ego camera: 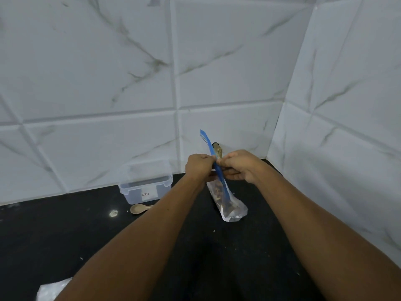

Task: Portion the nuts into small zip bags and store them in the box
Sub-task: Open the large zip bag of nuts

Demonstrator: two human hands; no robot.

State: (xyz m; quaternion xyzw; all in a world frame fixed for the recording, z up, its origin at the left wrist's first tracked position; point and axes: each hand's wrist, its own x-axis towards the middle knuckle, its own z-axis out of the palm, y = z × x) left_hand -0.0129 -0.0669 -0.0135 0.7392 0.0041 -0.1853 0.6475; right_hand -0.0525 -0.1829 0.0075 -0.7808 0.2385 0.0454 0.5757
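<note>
A clear zip bag (227,205) with a blue zip strip holds brown nuts and stands tilted above the black counter (108,235). My left hand (198,167) pinches the blue strip from the left. My right hand (239,167) pinches it from the right, fingers curled. The strip's upper end sticks up past both hands. A clear plastic box (145,184) stands open on the counter by the wall, left of my hands; its contents cannot be made out. A small wooden spoon (140,208) lies in front of the box.
A crumpled clear plastic bag (52,290) lies at the bottom left edge of the counter. Small crumbs and a pale spot (113,213) dot the counter. White marble-pattern tiled walls (130,83) close the back and right side, meeting in a corner.
</note>
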